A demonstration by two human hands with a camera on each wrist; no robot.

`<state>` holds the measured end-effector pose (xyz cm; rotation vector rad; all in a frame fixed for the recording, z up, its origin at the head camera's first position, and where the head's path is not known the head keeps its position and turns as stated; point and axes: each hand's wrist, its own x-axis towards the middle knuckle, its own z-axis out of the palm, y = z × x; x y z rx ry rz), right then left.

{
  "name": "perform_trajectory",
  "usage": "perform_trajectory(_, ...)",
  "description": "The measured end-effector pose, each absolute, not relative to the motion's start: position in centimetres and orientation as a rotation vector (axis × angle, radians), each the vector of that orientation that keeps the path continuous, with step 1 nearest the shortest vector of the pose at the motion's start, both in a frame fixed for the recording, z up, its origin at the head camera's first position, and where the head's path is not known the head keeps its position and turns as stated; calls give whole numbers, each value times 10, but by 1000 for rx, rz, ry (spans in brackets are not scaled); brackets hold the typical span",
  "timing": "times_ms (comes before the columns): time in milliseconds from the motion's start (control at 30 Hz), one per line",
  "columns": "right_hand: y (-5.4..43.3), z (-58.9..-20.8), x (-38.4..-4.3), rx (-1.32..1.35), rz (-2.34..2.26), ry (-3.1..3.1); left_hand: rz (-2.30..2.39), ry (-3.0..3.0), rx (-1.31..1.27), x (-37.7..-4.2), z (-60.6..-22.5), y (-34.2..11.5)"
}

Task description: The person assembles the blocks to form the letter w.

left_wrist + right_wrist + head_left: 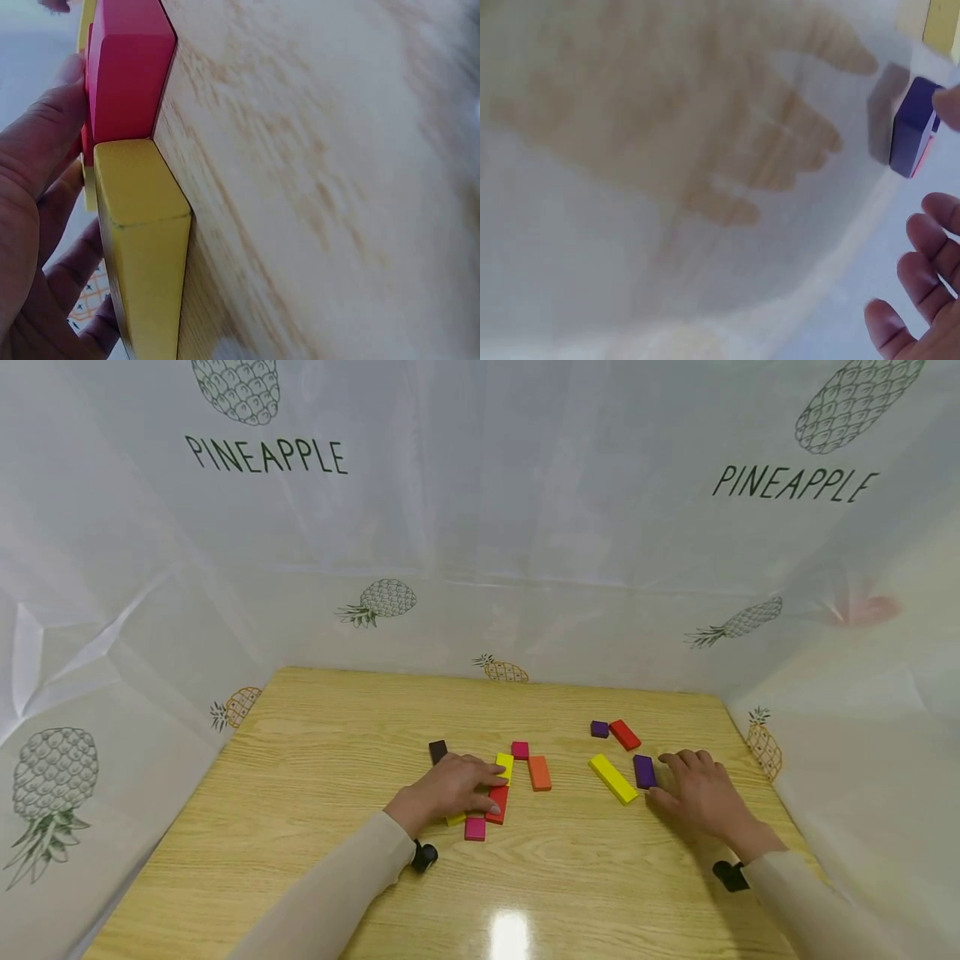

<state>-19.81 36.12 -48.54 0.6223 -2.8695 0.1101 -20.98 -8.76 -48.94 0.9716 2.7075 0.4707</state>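
In the head view my left hand [450, 787] lies over a group of flat blocks, fingers reaching to the right. Its thumb is at a red block [498, 810], and a fingertip overlaps a yellow block [505, 763] above it. A magenta block [475, 829] and a partly covered long yellow block [148, 247] lie beneath and beside the hand. A black block [438, 750] shows past the knuckles. On the right, my right hand [701, 793] is spread loosely beside a purple block [644, 772], thumb tip close to its near corner, nothing in its grasp.
An orange block [540, 773] and a small magenta block [520, 750] lie right of the left-hand group. A long yellow block [613, 779], a red block [625, 734] and a small purple block [600, 729] lie near the right hand. Pineapple-print sheeting [480, 527] surrounds the wooden table [337, 727].
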Motion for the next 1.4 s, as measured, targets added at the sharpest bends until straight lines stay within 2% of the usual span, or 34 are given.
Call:
perform_trajectory(733, 366, -490, -224, 705, 65, -2951, 492, 2701, 965, -210, -492, -86)
perform_trajectory(1400, 339, -471, -220, 746, 142, -2817, 468, 2711, 969, -210, -491, -87)
